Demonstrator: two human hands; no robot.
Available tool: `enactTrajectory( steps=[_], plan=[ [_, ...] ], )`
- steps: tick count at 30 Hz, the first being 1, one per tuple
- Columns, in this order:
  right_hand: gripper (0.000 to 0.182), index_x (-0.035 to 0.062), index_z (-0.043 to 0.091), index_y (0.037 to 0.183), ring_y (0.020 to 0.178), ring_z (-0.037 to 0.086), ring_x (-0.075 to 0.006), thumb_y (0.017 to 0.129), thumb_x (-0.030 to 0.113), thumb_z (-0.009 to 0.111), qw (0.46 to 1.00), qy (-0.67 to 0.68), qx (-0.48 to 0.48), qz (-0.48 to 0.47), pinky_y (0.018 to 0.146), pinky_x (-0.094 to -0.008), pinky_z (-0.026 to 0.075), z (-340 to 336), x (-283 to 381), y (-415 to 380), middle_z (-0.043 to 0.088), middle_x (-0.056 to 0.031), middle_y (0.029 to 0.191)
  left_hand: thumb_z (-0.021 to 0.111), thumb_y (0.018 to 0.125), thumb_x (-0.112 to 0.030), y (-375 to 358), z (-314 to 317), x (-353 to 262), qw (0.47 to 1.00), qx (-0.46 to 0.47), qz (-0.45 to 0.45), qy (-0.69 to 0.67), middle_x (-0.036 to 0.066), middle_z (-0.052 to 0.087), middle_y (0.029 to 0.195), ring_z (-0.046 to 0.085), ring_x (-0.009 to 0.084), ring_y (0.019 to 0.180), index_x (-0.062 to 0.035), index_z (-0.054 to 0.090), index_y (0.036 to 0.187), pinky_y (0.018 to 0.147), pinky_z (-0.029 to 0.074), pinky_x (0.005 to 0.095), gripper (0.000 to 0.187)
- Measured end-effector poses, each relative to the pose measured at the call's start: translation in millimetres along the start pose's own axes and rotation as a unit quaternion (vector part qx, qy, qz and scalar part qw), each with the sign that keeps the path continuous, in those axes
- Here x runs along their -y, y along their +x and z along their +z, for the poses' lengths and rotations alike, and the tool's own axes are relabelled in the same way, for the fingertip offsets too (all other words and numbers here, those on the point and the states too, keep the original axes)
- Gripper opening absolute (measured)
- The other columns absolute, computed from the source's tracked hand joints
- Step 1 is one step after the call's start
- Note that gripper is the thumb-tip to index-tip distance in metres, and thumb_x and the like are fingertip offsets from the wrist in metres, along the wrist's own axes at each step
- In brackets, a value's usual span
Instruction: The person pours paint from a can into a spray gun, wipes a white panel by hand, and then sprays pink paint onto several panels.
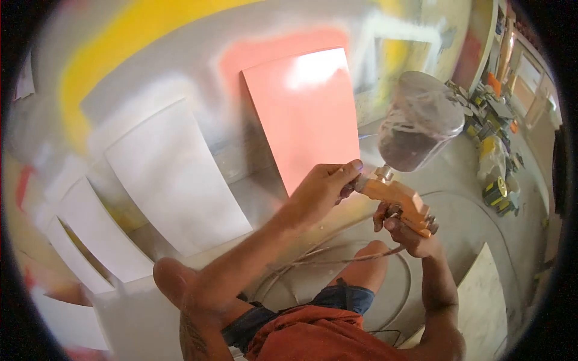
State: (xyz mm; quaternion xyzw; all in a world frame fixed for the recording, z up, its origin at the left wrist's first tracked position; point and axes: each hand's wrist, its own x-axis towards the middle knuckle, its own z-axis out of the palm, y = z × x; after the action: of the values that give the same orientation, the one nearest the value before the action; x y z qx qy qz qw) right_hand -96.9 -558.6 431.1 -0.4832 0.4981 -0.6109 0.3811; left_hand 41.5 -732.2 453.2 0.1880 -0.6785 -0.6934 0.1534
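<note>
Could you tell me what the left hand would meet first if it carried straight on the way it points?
Its fingers already touch the orange spray gun; beyond that, probably the gun's clear paint cup, though depth is unclear.

Left arm extended forward, bare, forearm raised; left hand (pixel 322 186) curled, fingertips pinched together at its far end. Right hand (pixel 404 231) held lower and just beside it, fingers wrapped closed, wrist bent upward, forearm rising from below. Both knees seen bent beneath.

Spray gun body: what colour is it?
Orange, on the spray gun, seen in the head view.
</note>
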Motion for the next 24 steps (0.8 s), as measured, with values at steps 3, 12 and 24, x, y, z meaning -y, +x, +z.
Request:
enactTrajectory(
  steps=[3, 12, 24],
  plan=[
    [0.017, -0.0012, 0.060, 0.099, 0.084, 0.057, -0.0100, 0.090, 0.012, 0.064, 0.993, -0.109, 0.021, 0.028, 0.075, -0.0283, 0.047, 1.5, 5.7, 14.4, 0.061, -0.0049, 0.088, 0.049, 0.096, -0.036, 8.3, -24.8, -7.4, 0.992, 0.044, -0.099, -0.069, -0.006, 0.037, 0.057, 0.025, 0.0077, 0.049, -0.0084, 0.057, 0.072, 0.046, 0.022, 0.0265, 0.037],
    [0.018, 0.0007, 0.057, 0.105, 0.081, 0.057, -0.0094, 0.092, 0.012, 0.061, 0.994, -0.106, 0.006, 0.006, 0.072, -0.0281, 0.048, 17.8, 23.1, 69.4, 0.061, -0.0032, 0.088, 0.051, 0.095, -0.034, 40.5, -71.8, 34.9, 0.943, 0.119, -0.073, -0.302, -0.002, 0.043, 0.054, 0.034, 0.0068, 0.043, -0.0102, 0.056, 0.075, 0.039, 0.026, 0.0223, 0.032],
    [0.034, 0.0071, 0.058, 0.099, 0.041, 0.032, -0.0031, 0.084, 0.037, 0.065, 0.957, -0.246, -0.147, 0.047, 0.033, -0.0194, 0.024, -152.0, 102.3, 307.0, 0.057, -0.0042, 0.086, 0.060, 0.088, -0.040, -64.6, -91.1, 372.4, 0.882, 0.318, -0.161, 0.308, 0.022, 0.060, 0.113, 0.061, 0.0347, 0.094, -0.0049, 0.062, 0.116, 0.084, 0.047, 0.0423, 0.044]
  ],
)
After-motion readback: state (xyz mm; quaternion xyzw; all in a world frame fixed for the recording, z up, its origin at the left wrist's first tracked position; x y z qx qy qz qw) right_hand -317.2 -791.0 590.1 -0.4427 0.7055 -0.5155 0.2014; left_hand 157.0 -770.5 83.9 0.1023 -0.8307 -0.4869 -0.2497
